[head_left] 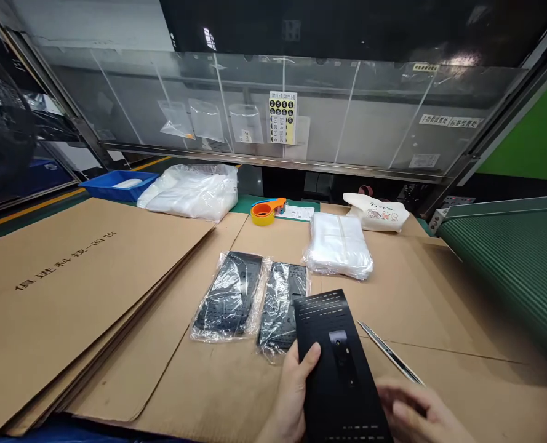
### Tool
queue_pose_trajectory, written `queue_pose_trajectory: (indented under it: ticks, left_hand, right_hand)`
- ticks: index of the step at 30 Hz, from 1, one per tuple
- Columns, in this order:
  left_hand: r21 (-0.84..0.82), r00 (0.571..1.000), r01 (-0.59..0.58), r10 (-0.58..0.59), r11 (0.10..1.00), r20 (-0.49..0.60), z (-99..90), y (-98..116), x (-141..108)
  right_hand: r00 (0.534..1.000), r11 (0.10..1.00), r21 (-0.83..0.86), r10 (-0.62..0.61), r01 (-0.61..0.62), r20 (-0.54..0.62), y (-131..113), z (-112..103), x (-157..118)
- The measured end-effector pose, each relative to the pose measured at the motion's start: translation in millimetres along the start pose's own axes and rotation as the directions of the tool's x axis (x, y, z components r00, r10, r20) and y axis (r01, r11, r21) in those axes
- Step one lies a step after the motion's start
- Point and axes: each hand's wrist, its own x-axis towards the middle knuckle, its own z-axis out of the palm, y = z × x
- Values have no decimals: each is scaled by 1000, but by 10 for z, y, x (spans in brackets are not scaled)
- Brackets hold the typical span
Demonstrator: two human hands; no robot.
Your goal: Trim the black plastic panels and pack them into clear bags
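A black slotted panel (pixel 323 381) is held upright and slightly tilted at the lower middle right. My left hand (pixel 296 387) grips its left edge, thumb on the front face. Beside the right edge is my right hand (pixel 416 409), its fingers curled and blurred; whether it touches the panel is unclear. Behind the panel lie two similar black parts in clear bags, one on the left (pixel 229 295) and one partly covered (pixel 280 304). A slim knife (pixel 390 352) rests just right of the panel.
Stacked cardboard sheets (pixel 93 289) fill the left. Farther back are a blue tray (pixel 119 184), a large plastic bag (pixel 190 191), a tape dispenser (pixel 266 211), a pile of clear bags (pixel 339 243) and a white pouch (pixel 379 212). A green ribbed conveyor (pixel 513 258) stands at right.
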Motion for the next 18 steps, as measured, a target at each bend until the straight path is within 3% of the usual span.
queue_pose_trajectory:
  ticks: [2,4,6,9,13,18]
  left_hand:
    - [-27,993,112,-111,993,41,-47,-78,70]
    - [-52,978,202,-198,978,67,-96,-143,128]
    - [-73,972,228,-222,971,81,-129,-178,163]
    - [-101,969,233,-222,967,108,-149,-176,180]
    - [-141,967,231,-211,963,139,-144,-151,182]
    - [-85,962,226,-209,970,173,-162,-142,161]
  right_hand:
    - [952,979,-195,-5,-58,-305,177,-138,87]
    - [889,914,-389,-81,-114,-451,343,-226,211]
    - [895,874,-468,-98,-133,-436,429,-251,310]
    - [921,916,-393,-84,-78,-380,333,-216,345]
    - [940,986,-167,-71,15,-333,-92,-133,260]
    - [968,931,-320,-221,174,-115,-560,-56,289]
